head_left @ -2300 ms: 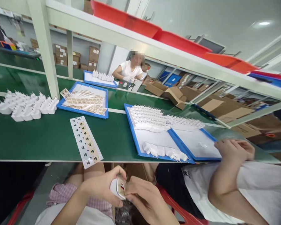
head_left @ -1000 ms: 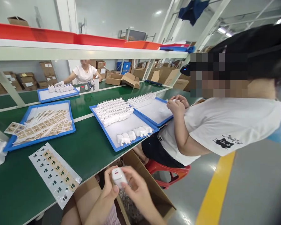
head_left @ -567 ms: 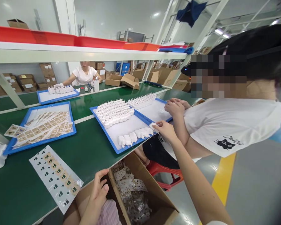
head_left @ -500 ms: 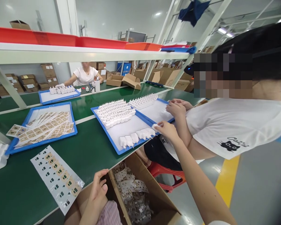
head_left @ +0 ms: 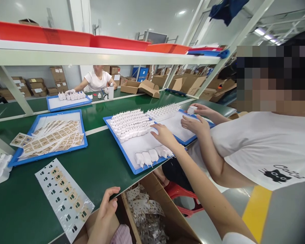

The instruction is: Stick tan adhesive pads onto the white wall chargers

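My right hand (head_left: 166,136) reaches over a blue-rimmed tray (head_left: 124,154), its fingers apart at the end of a block of white plug adapters (head_left: 129,123) standing pins up. Whether a fingertip touches an adapter I cannot tell. Below that hand, along the tray's near edge, lies a row of white plug adapters (head_left: 146,156) on their sides. My left hand (head_left: 107,211) rests by the table edge, fingers loosely bent and apart, holding nothing. Nearest to it lies a sheet of stickers (head_left: 66,198), partly peeled, on the green table (head_left: 99,162).
A co-worker (head_left: 264,145) at my right holds a white adapter (head_left: 192,109) over a second tray (head_left: 186,139). Sticker sheets (head_left: 53,139) fill a tray at left. Below the edge stands a cardboard box (head_left: 173,210) of scrap backing. Another person (head_left: 98,81) sits across.
My right hand has let go of a white adapter at the near row and moved away from me to the standing block. The co-worker's hands have moved apart. My view has shifted slightly.
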The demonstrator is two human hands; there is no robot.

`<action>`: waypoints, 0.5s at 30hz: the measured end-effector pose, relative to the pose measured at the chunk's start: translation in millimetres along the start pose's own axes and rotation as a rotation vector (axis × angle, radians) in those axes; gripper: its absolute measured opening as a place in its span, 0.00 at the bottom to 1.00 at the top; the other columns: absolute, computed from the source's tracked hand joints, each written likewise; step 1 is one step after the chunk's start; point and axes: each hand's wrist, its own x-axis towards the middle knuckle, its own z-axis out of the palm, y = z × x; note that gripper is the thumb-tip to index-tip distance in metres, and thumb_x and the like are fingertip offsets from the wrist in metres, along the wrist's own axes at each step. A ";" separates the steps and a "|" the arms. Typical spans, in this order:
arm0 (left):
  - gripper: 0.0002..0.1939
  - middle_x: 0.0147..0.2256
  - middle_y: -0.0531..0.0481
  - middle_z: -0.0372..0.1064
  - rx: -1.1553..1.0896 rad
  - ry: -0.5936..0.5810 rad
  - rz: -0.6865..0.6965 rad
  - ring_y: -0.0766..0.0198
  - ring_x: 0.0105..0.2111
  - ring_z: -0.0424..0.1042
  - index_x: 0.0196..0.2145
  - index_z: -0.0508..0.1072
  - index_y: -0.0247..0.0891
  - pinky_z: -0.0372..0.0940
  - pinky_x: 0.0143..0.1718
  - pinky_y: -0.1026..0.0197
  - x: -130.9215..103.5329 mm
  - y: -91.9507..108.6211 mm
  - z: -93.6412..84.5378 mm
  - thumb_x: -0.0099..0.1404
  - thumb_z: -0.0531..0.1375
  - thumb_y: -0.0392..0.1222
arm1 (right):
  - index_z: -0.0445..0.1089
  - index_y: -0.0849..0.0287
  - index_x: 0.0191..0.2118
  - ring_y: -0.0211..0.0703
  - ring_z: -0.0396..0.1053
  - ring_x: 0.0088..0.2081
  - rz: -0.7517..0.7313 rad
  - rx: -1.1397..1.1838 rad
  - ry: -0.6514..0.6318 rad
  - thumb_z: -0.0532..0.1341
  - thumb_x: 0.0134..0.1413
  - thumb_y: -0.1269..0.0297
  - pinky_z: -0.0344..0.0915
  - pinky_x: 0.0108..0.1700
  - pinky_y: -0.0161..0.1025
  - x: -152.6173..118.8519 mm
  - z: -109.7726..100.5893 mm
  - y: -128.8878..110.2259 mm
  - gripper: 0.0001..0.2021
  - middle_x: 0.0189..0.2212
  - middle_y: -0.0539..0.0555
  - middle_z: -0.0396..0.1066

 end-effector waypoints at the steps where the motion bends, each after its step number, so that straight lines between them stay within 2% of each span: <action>1: 0.33 0.58 0.37 0.71 -0.003 0.006 0.002 0.39 0.65 0.65 0.47 0.76 0.42 0.63 0.63 0.45 -0.6 0.0 -1.5 0.62 0.61 0.74 | 0.67 0.60 0.66 0.53 0.67 0.65 -0.044 -0.006 -0.004 0.57 0.68 0.69 0.66 0.63 0.44 9.4 4.5 -11.0 0.23 0.65 0.64 0.70; 4: 0.32 0.57 0.38 0.72 -0.006 0.021 0.012 0.40 0.64 0.66 0.47 0.77 0.42 0.65 0.61 0.46 -4.7 1.5 -8.2 0.64 0.61 0.73 | 0.68 0.61 0.63 0.54 0.70 0.61 -0.087 -0.055 -0.043 0.61 0.68 0.68 0.69 0.61 0.50 31.1 17.0 -30.0 0.20 0.62 0.65 0.71; 7: 0.30 0.56 0.39 0.73 0.009 0.033 0.030 0.42 0.62 0.67 0.46 0.77 0.42 0.65 0.60 0.47 -7.3 5.4 -15.8 0.65 0.60 0.72 | 0.71 0.61 0.58 0.51 0.74 0.54 -0.080 -0.125 -0.078 0.65 0.67 0.57 0.74 0.56 0.54 41.0 23.7 -30.6 0.19 0.56 0.61 0.73; 9: 0.30 0.54 0.40 0.74 0.014 0.036 0.043 0.43 0.60 0.69 0.46 0.78 0.42 0.64 0.60 0.48 -7.7 9.2 -19.3 0.65 0.60 0.71 | 0.72 0.61 0.57 0.50 0.75 0.53 -0.098 -0.162 -0.093 0.65 0.67 0.55 0.75 0.54 0.53 43.1 24.2 -26.6 0.19 0.55 0.59 0.73; 12: 0.30 0.53 0.40 0.75 -0.012 0.037 0.041 0.45 0.59 0.69 0.45 0.78 0.42 0.64 0.60 0.48 -9.3 15.2 -20.3 0.65 0.60 0.72 | 0.74 0.62 0.51 0.47 0.76 0.49 -0.155 -0.191 -0.107 0.65 0.67 0.59 0.75 0.53 0.51 42.8 19.3 -22.6 0.13 0.49 0.57 0.76; 15: 0.30 0.51 0.41 0.75 -0.048 0.029 0.015 0.45 0.59 0.69 0.44 0.78 0.41 0.63 0.61 0.48 -14.4 20.4 -18.8 0.65 0.60 0.72 | 0.75 0.65 0.39 0.49 0.76 0.45 -0.216 -0.195 -0.068 0.63 0.65 0.71 0.72 0.51 0.47 35.3 8.4 -22.7 0.04 0.39 0.60 0.78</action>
